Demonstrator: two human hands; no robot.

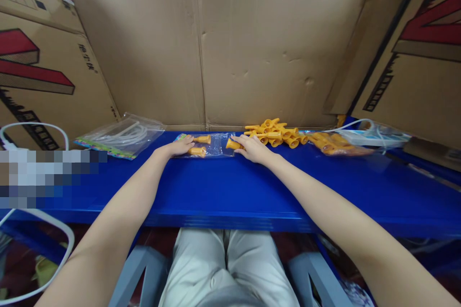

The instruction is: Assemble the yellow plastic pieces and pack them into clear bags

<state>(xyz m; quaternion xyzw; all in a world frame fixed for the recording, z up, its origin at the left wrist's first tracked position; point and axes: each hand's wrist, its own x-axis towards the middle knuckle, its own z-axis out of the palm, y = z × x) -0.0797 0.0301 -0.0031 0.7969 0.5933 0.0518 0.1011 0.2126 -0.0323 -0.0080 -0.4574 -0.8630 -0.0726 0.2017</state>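
Note:
A clear plastic bag (217, 145) with a coloured edge lies flat on the blue table. Two yellow horn-shaped plastic pieces (197, 152) show at its left part, wide ends to the right. My left hand (183, 146) is closed on the bag's left end, over the narrow ends of these pieces. Over the bag's right end, my right hand (255, 148) has its fingers round another yellow horn-shaped piece (233, 144), whose flared end points left. Its narrow end is hidden under the fingers. Just behind my right hand is a loose pile of the same yellow pieces (273, 132).
A filled bag of yellow pieces (333, 143) lies right of the pile, near a white cable (374, 127). At left is a clear bag with white tubing (124, 136). Cardboard (252, 53) walls the back and sides of the blue table (223, 187). Part of the left is pixelated.

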